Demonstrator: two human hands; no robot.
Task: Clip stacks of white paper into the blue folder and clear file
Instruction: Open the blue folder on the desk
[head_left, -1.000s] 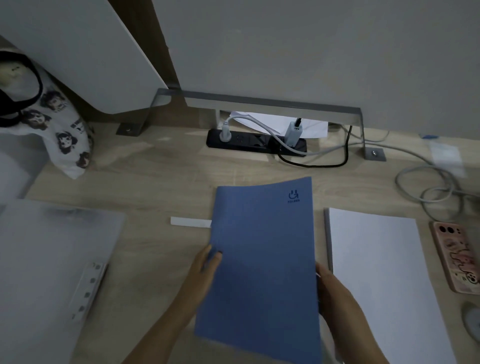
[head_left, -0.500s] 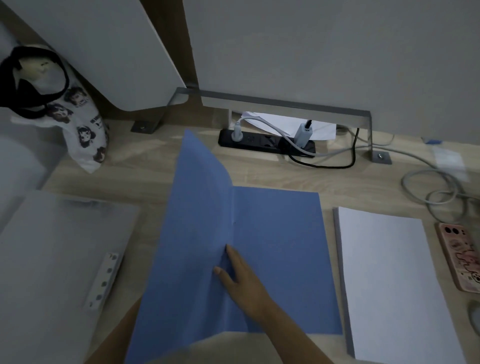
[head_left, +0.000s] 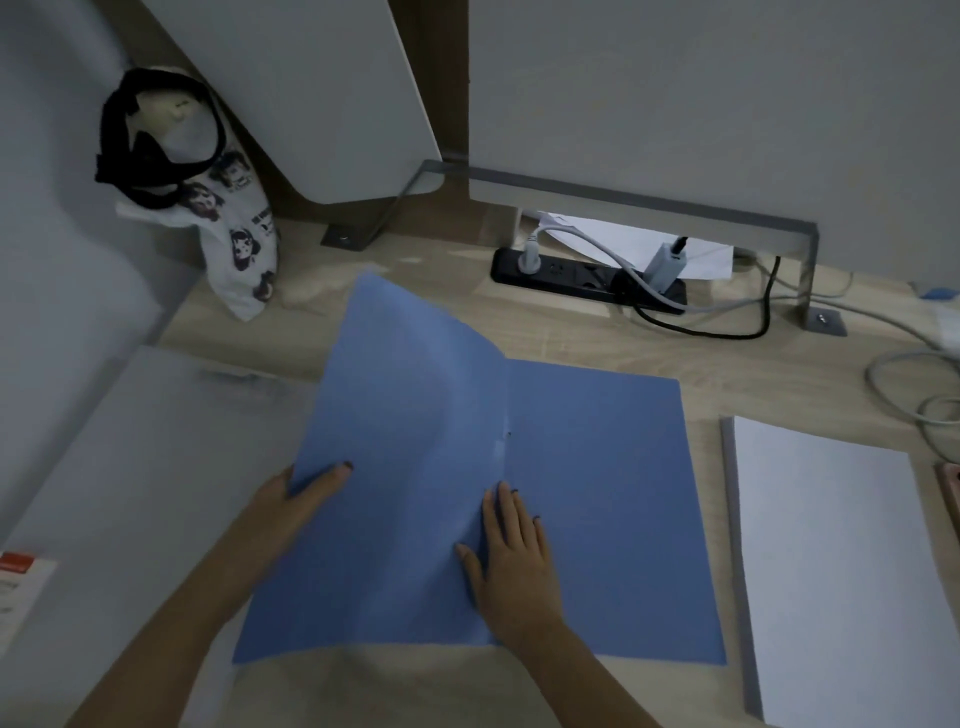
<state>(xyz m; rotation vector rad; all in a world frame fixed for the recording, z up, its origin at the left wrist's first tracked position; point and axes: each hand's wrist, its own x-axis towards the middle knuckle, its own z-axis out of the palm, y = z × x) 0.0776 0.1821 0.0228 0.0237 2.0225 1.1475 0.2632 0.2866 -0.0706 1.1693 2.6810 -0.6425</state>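
Observation:
The blue folder (head_left: 587, 493) lies opened on the wooden desk, its left cover still raised a little and curved. My left hand (head_left: 291, 506) holds that cover at its left edge, fingers on top. My right hand (head_left: 511, 556) lies flat with fingers spread on the folder's centre crease. A stack of white paper (head_left: 852, 582) rests to the right of the folder, apart from it. The clear file (head_left: 119, 499) lies at the left, partly under the blue cover.
A black power strip (head_left: 582, 275) with plugs and cables sits at the back under a metal stand (head_left: 623, 195). A printed cloth bag (head_left: 228, 228) leans at back left. Grey cables (head_left: 919, 395) coil at far right, and a phone's edge (head_left: 950, 483) shows beside the paper.
The folder went from closed to open. Its left cover has swung down further to the left, and my left hand now shows on its edge. My right hand stays on the crease.

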